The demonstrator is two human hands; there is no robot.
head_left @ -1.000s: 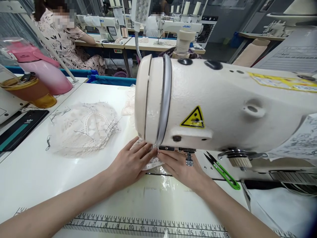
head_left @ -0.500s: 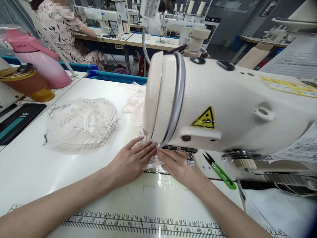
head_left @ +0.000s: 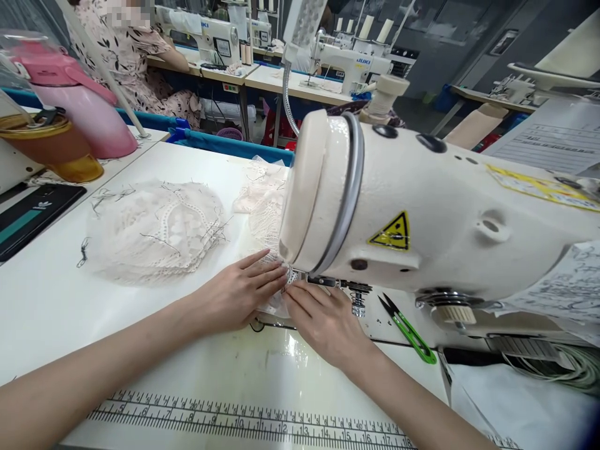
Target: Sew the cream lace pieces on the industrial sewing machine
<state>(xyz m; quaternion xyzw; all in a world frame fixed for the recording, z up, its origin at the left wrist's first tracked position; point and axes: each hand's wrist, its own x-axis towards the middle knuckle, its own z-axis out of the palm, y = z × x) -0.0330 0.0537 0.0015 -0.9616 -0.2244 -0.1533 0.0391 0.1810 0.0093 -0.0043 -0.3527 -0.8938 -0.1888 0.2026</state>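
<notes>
Pale pink lace fabric (head_left: pixel 265 219) lies under the head of the sewing machine (head_left: pixel 394 187) and runs back across the table. My left hand (head_left: pixel 239 290) rests flat on the lace with its fingers stretched out, left of the needle area. On the other side, my right hand (head_left: pixel 323 319) lies palm down at the near edge of the lace, fingers extended toward the presser foot and its thumb hidden. Fingertips of both hands almost meet. The machine head covers the needle and part of the fabric.
Stacked lace pieces (head_left: pixel 154 234) with loose dark threads lie to the left. Green thread snips (head_left: pixel 407 328) are right of my right hand. A phone (head_left: pixel 37 219), an amber cup (head_left: pixel 51 144) and a pink bottle (head_left: pixel 84 106) stand far left. A person (head_left: pixel 126 56) sits behind.
The view has shifted slightly, with the machine head now lower and further right. Both hands have moved a little left, and my right hand's fingers sit closer to the left fingertips.
</notes>
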